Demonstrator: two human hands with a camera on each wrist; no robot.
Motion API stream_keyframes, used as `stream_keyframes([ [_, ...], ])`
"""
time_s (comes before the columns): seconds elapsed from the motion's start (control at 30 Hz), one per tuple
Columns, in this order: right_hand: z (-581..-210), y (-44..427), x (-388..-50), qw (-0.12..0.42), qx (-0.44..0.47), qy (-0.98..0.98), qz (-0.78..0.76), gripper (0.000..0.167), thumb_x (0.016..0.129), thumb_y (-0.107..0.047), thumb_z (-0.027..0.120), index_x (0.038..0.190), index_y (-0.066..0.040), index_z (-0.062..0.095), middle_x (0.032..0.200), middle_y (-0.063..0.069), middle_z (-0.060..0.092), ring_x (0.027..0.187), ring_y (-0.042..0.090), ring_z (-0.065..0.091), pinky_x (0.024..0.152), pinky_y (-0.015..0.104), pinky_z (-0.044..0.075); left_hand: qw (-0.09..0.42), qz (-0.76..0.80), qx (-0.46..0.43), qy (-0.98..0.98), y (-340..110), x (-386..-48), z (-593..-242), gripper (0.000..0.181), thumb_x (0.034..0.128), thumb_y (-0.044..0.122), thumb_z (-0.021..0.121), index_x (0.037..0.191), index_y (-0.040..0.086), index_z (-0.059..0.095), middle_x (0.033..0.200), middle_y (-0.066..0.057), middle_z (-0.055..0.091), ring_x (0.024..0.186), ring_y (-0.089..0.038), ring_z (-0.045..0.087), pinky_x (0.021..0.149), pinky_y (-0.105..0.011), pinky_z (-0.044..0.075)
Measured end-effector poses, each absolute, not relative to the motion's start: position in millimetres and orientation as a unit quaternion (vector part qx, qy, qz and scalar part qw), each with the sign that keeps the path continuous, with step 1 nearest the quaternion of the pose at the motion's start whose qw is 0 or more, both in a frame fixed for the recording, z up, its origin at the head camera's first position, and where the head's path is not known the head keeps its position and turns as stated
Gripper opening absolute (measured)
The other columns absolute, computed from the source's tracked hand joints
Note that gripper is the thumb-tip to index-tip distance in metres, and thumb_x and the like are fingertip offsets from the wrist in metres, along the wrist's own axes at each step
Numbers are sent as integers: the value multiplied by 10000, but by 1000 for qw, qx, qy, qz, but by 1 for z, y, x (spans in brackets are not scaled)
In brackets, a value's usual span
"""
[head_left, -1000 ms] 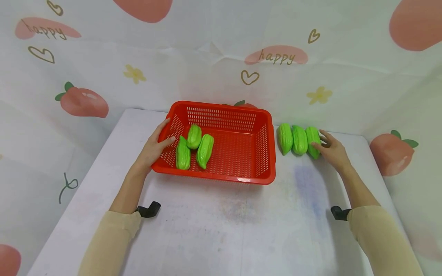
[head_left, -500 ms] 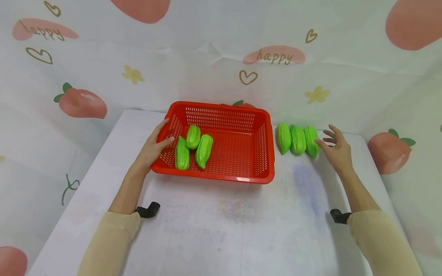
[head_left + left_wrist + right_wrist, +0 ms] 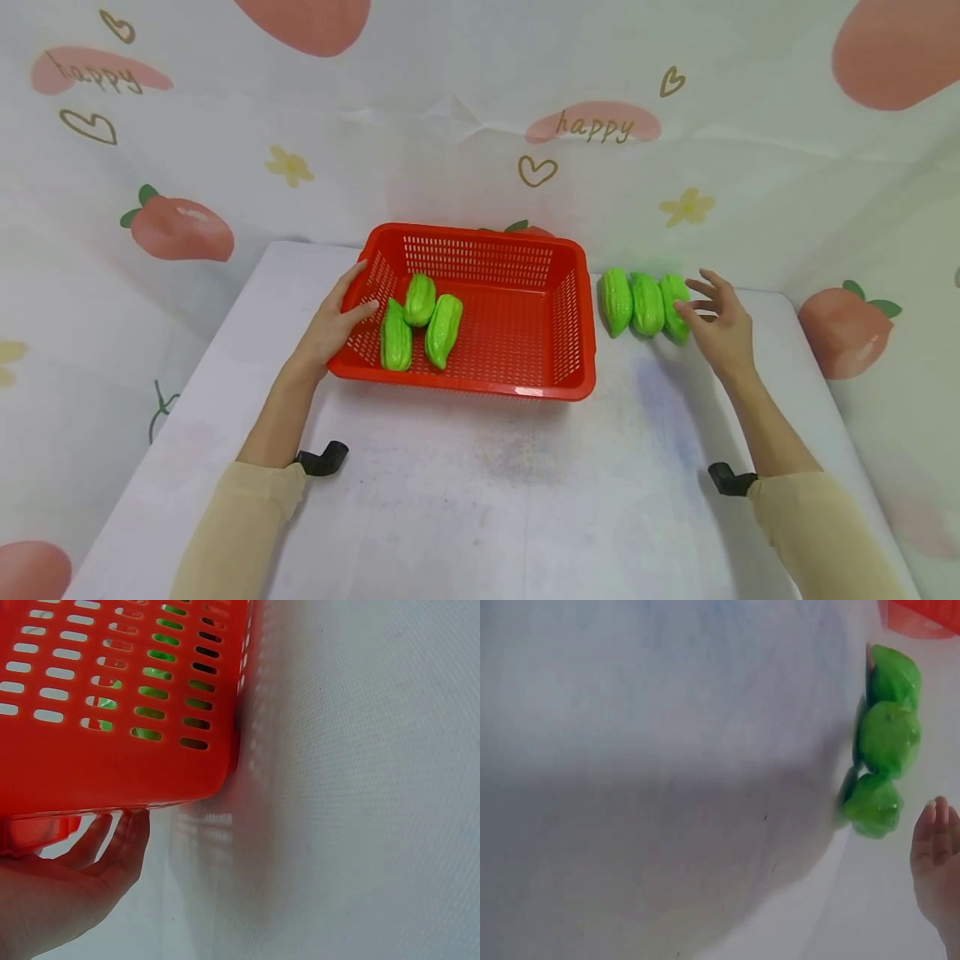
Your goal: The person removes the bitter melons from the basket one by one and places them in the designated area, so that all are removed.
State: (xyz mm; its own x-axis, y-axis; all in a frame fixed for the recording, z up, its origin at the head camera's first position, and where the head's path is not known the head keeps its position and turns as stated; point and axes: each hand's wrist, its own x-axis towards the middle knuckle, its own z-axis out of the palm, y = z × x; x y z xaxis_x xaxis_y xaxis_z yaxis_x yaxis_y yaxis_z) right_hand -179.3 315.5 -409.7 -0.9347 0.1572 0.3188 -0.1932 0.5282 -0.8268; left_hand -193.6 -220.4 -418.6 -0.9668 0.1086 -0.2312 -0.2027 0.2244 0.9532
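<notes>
A red basket (image 3: 465, 385) holds three green ridged vegetables, one of them the long one (image 3: 444, 331), grouped in its left part. My left hand (image 3: 324, 335) grips the basket's left edge, thumb over the inner side; in the left wrist view its fingers (image 3: 133, 844) lie against the outside. Right of the basket, three more green vegetables stand side by side in a row. My right hand (image 3: 723, 329), fingers parted, is beside the rightmost one (image 3: 675, 310), partly overlapping it in the head view. The right wrist view shows a gap between this hand (image 3: 937, 862) and that vegetable (image 3: 874, 806).
The white table (image 3: 450, 500) reaches back to a patterned cloth (image 3: 450, 150) hanging behind it and at both sides. Black wrist-worn pieces sit at the left sleeve (image 3: 322, 458) and the right sleeve (image 3: 731, 479).
My right hand drew away to the right from the rightmost vegetable, then came back left beside it. The left hand, basket and vegetables keep their places.
</notes>
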Motion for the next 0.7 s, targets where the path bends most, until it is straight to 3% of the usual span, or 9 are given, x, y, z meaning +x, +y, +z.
stream_keyframes([
  [0.3,-404,297,-176,167,37,-847,504,567,893,1,692,1421,-19,488,1288,262,606,842,67,597,763,137,469,124,619,-32,775,-220,-192,-417,681,1012,284,537,1567,452,179,1574,-66,285,1312,-342,414,981,-503,477],
  [0.4,-402,292,-175,169,48,-842,511,557,885,17,696,1406,-7,500,1236,100,670,832,65,604,758,137,475,124,620,-32,774,-220,-192,-416,677,1012,281,535,1567,446,184,1570,-72,289,1315,-348,412,981,-494,481],
  [0.47,-401,289,-175,169,55,-838,515,550,882,27,697,1397,2,506,1225,88,674,829,58,611,749,137,479,124,621,-31,774,-220,-191,-416,674,1014,277,531,1568,444,186,1566,-77,293,1312,-350,413,978,-486,485],
  [0.53,-400,286,-174,170,62,-836,518,546,879,39,698,1391,15,507,1222,121,672,822,49,618,737,131,484,123,621,-30,773,-220,-191,-416,671,1015,272,528,1568,443,188,1564,-80,295,1309,-350,414,974,-480,489],
  [0.63,-397,280,-173,170,71,-831,524,542,873,66,694,1381,30,508,1247,301,608,796,57,617,714,129,492,124,621,-30,774,-220,-191,-416,672,1014,281,530,1568,445,185,1569,-76,289,1310,-343,412,977,-481,487],
  [0.7,-394,276,-172,168,76,-826,533,540,871,78,690,1379,24,514,1243,296,611,786,65,613,707,133,500,125,621,-31,773,-220,-191,-415,677,1013,286,533,1570,442,181,1574,-72,281,1313,-337,409,981,-485,484],
])
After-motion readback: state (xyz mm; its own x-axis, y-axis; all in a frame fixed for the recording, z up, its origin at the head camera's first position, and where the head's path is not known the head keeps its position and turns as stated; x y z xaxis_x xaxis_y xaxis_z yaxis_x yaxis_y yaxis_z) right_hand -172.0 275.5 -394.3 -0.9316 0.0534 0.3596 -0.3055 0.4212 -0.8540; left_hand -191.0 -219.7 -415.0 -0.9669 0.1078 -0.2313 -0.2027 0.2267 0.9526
